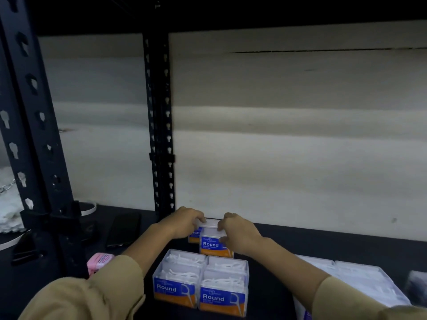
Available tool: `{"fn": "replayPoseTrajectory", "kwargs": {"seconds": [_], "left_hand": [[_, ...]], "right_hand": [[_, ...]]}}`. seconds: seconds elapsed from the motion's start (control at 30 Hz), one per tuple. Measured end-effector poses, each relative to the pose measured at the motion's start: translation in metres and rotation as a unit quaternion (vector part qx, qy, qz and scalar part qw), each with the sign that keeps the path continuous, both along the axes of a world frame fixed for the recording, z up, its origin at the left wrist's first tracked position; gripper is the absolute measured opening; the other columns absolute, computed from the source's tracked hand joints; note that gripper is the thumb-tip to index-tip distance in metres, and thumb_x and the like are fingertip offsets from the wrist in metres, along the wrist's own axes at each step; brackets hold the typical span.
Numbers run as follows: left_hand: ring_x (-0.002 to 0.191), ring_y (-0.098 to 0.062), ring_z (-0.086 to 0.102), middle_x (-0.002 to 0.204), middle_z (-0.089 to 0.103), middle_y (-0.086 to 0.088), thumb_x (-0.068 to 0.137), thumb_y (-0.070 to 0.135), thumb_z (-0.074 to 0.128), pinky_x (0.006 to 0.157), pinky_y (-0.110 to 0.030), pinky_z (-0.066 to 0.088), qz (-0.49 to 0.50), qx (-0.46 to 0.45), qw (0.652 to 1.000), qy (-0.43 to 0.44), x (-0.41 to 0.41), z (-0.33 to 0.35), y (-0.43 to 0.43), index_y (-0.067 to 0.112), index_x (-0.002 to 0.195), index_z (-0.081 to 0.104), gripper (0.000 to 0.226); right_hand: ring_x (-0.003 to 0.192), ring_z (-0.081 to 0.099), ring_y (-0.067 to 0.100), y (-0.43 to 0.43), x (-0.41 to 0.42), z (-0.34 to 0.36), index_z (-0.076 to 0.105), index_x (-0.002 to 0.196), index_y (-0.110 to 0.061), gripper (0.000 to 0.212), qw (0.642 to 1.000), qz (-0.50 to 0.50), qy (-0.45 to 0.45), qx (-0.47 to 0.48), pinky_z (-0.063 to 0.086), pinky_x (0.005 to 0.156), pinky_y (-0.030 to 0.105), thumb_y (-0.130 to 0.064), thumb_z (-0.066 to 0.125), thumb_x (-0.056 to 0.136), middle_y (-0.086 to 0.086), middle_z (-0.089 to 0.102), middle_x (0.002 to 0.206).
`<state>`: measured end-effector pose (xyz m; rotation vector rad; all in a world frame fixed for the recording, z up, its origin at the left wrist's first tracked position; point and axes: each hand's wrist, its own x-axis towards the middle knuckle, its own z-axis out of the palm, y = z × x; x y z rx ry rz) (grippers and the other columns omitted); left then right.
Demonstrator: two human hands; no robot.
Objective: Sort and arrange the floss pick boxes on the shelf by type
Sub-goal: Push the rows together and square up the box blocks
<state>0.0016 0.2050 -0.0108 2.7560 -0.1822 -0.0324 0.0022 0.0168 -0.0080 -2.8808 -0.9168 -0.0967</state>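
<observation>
On the dark shelf [346, 245] stand clear floss pick boxes with blue and orange "Round" labels. Both hands grip one box [211, 244] at the back, near the white wall. My left hand [184, 221] holds its left top edge, and my right hand [238, 232] holds its right side. Another box [194, 236] sits just behind and left of it, mostly hidden. Two more Round boxes stand side by side in front, one on the left [178, 282] and one on the right [224, 287]. Larger clear boxes [360, 280] lie at the right.
A black perforated upright post [160, 125] rises just left of the hands; a thicker post [34, 135] stands at the far left. A pink pack [99, 262] lies by my left sleeve. A dark phone [123, 229] rests on the shelf to the left.
</observation>
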Motion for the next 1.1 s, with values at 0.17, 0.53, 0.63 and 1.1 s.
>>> {"fn": "replayPoseTrajectory", "kwargs": {"seconds": [0.17, 0.53, 0.63, 1.1], "left_hand": [[0.095, -0.021, 0.057, 0.109, 0.056, -0.007, 0.087, 0.008, 0.055, 0.081, -0.037, 0.051, 0.018, 0.035, 0.999, -0.025, -0.003, -0.003, 0.005, 0.019, 0.100, 0.055, 0.016], [0.118, -0.017, 0.051, 0.132, 0.054, -0.001, 0.087, -0.003, 0.053, 0.094, -0.028, 0.045, -0.003, 0.069, 0.997, 0.033, -0.020, 0.007, 0.018, 0.025, 0.124, 0.057, 0.046], [0.119, -0.016, 0.050, 0.132, 0.054, 0.000, 0.086, -0.002, 0.055, 0.093, -0.025, 0.043, -0.016, 0.081, 0.996, 0.037, -0.026, 0.009, 0.017, 0.027, 0.124, 0.057, 0.047], [0.137, -0.017, 0.035, 0.150, 0.037, 0.000, 0.095, 0.041, 0.046, 0.112, -0.033, 0.029, -0.039, 0.071, 0.995, 0.055, -0.067, 0.019, -0.004, 0.028, 0.141, 0.038, 0.049]], "right_hand": [[0.113, 0.055, 0.021, -0.018, 0.005, 0.001, 0.055, 0.122, -0.015, 0.039, 0.998, -0.020, 0.046, 0.026, 0.051, 0.090, 0.034, -0.024, 0.064, 0.085, 0.006, 0.055, 0.128], [0.113, 0.056, 0.019, -0.032, -0.001, 0.004, 0.057, 0.121, -0.013, 0.038, 0.997, -0.004, 0.065, 0.029, 0.049, 0.093, 0.031, -0.023, 0.065, 0.085, 0.006, 0.058, 0.127], [0.113, 0.055, 0.019, -0.032, -0.007, 0.005, 0.058, 0.119, -0.013, 0.036, 0.998, 0.017, 0.061, 0.029, 0.048, 0.093, 0.031, -0.023, 0.064, 0.085, 0.005, 0.059, 0.126], [0.126, 0.047, 0.023, -0.035, -0.047, 0.004, 0.047, 0.132, -0.019, 0.056, 0.996, 0.052, 0.070, 0.014, 0.039, 0.105, 0.042, -0.054, 0.049, 0.088, 0.005, 0.051, 0.138]]}}
